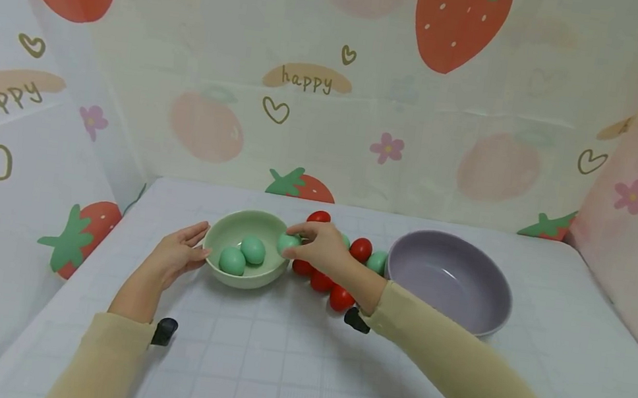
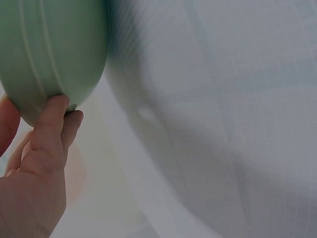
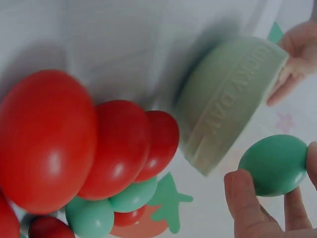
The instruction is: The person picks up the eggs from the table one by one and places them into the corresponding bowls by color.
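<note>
A pale green bowl (image 1: 246,281) holds two green eggs (image 1: 232,261) on its inner floor. My left hand (image 1: 171,254) grips the bowl's left side, its thumb by the rim and its fingers on the outer wall (image 2: 74,59). Over the bowl's right rim, my right hand (image 1: 322,246) pinches another green egg (image 3: 275,165) between thumb and fingertips. Red eggs (image 3: 49,141) and more green eggs (image 3: 90,217) lie in a cluster right of the bowl, partly hidden by my right hand and forearm.
A larger purple-grey bowl (image 1: 448,288) stands right of the egg cluster, its front edge partly covered by my right sleeve (image 1: 444,347). A white grid-patterned cloth (image 1: 251,363) covers the table. Behind hangs a strawberry-printed curtain (image 1: 350,143).
</note>
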Action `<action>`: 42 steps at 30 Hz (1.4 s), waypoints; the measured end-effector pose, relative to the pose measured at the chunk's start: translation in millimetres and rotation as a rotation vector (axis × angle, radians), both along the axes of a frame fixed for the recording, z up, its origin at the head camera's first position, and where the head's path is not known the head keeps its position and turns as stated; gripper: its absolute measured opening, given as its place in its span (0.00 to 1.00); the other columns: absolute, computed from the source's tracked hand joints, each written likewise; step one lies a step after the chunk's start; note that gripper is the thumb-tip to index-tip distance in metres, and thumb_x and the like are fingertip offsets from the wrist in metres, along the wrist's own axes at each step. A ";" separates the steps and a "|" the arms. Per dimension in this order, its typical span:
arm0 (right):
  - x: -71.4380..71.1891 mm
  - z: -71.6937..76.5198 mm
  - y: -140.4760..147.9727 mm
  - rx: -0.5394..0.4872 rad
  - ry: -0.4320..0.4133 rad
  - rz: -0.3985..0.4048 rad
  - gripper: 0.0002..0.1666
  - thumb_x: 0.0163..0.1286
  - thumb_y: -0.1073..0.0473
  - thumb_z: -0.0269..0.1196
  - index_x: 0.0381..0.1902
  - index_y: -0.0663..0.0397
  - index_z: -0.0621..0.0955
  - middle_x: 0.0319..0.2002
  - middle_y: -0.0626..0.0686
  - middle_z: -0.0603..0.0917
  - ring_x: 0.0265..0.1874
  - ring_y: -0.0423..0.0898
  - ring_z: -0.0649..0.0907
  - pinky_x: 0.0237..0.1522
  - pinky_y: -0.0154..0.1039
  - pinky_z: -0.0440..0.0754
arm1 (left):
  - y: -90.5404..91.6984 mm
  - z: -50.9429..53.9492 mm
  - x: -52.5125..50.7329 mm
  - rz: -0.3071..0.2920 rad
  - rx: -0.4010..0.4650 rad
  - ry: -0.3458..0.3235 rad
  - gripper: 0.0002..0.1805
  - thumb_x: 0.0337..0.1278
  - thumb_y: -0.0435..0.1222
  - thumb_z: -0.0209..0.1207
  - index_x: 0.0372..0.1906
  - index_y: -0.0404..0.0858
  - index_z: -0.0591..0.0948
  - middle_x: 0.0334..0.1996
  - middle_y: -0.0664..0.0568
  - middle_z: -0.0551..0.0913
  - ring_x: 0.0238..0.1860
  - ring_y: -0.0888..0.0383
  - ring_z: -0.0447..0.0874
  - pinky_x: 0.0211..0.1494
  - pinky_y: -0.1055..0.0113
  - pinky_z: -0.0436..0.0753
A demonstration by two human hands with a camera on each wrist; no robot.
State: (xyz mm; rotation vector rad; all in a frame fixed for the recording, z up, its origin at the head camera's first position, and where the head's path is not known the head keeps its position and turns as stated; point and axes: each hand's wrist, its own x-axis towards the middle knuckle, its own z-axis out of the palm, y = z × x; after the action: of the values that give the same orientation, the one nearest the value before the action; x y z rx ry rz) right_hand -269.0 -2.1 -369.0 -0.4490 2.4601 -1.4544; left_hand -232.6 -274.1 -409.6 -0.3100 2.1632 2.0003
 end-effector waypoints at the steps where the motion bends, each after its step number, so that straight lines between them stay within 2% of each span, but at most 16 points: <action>1: -0.8 -0.4 -1.3 -0.020 -0.013 0.008 0.22 0.60 0.58 0.72 0.53 0.53 0.84 0.50 0.51 0.83 0.49 0.49 0.80 0.48 0.37 0.82 | -0.1 0.0 -0.1 0.001 0.000 -0.001 0.39 0.68 0.24 0.51 0.77 0.38 0.47 0.76 0.46 0.46 0.74 0.49 0.51 0.62 0.67 0.74; 5: -6.2 -2.8 -6.8 -0.064 -0.066 0.071 0.22 0.60 0.57 0.72 0.54 0.52 0.84 0.53 0.51 0.82 0.54 0.49 0.79 0.51 0.38 0.81 | 0.1 0.1 -0.7 0.001 0.000 -0.004 0.39 0.68 0.24 0.51 0.77 0.38 0.47 0.76 0.46 0.45 0.74 0.48 0.50 0.66 0.62 0.70; 10: -14.5 -1.5 -13.5 -0.050 -0.119 0.185 0.23 0.62 0.59 0.70 0.56 0.50 0.83 0.54 0.49 0.81 0.57 0.47 0.76 0.53 0.38 0.79 | 0.7 1.0 -0.7 0.004 0.002 -0.009 0.39 0.68 0.23 0.50 0.77 0.39 0.47 0.76 0.46 0.45 0.74 0.48 0.50 0.68 0.59 0.67; 14: -23.6 -0.4 -18.2 -0.056 -0.162 0.281 0.24 0.63 0.63 0.68 0.58 0.53 0.81 0.54 0.49 0.82 0.57 0.47 0.76 0.53 0.37 0.79 | 0.9 0.8 -0.9 0.006 0.012 -0.006 0.39 0.68 0.23 0.50 0.77 0.38 0.47 0.76 0.46 0.45 0.74 0.49 0.50 0.69 0.58 0.66; 17: -30.7 -0.6 -22.1 -0.056 -0.206 0.319 0.24 0.63 0.66 0.67 0.58 0.56 0.80 0.54 0.50 0.82 0.56 0.47 0.76 0.52 0.36 0.80 | 0.4 -0.8 -1.1 -0.003 0.010 0.003 0.39 0.68 0.23 0.50 0.77 0.38 0.47 0.76 0.45 0.46 0.74 0.48 0.49 0.67 0.61 0.68; 23: -44.9 -1.1 -31.6 0.010 -0.300 0.387 0.24 0.62 0.68 0.67 0.58 0.57 0.80 0.54 0.52 0.82 0.52 0.46 0.79 0.50 0.36 0.81 | -0.7 -3.4 -2.1 -0.006 0.000 0.012 0.39 0.68 0.24 0.51 0.77 0.38 0.47 0.76 0.46 0.46 0.74 0.48 0.49 0.62 0.67 0.73; 33: -60.9 -5.7 -41.8 0.109 -0.380 0.554 0.24 0.63 0.73 0.64 0.59 0.63 0.78 0.56 0.53 0.81 0.56 0.44 0.77 0.55 0.35 0.77 | 1.6 -4.4 -3.6 0.000 0.020 0.018 0.39 0.68 0.24 0.51 0.77 0.38 0.48 0.76 0.45 0.47 0.74 0.47 0.49 0.68 0.58 0.66; 42: -67.6 -7.1 -50.8 0.220 -0.362 0.670 0.25 0.65 0.72 0.63 0.61 0.62 0.78 0.57 0.52 0.80 0.55 0.43 0.74 0.51 0.33 0.79 | -1.1 -4.5 -3.1 0.010 0.011 0.006 0.39 0.67 0.24 0.52 0.77 0.39 0.48 0.76 0.46 0.46 0.74 0.47 0.48 0.69 0.57 0.66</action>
State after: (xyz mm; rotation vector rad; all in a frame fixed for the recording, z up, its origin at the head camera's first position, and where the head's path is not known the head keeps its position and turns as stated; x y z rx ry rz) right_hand -336.6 -52.9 -376.0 -0.7845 1.8849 -0.8849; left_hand -235.8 -275.1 -414.1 -0.3144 2.1569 2.0205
